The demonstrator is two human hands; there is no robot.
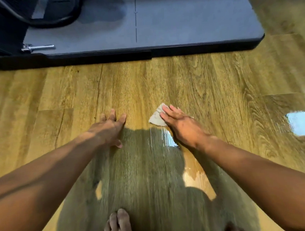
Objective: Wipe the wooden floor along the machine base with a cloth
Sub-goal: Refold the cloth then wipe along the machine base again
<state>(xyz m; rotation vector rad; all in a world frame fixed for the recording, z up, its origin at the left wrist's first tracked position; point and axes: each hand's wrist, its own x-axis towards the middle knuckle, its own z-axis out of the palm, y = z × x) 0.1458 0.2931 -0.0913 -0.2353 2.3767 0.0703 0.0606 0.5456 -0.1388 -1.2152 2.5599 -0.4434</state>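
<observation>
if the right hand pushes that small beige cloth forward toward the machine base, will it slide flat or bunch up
The small beige cloth looks soft and floppy: its free edge lies rumpled on the wooden floor. It would probably slide easily, since the glossy boards show wet streaks beside it. With the right hand flat on only part of it, the uncovered corner may fold or bunch.

A small beige cloth [157, 117] lies crumpled on the glossy wooden floor [209, 85] — well short of the dark grey machine base [186, 25].

1. Our bare left hand [110, 126] and bare right hand [180, 121] wear no gloves, rings or watch.
2. Our forearms carry no sleeves.
3. Our bare left foot [115, 229] wears no shoe or sock.
</observation>
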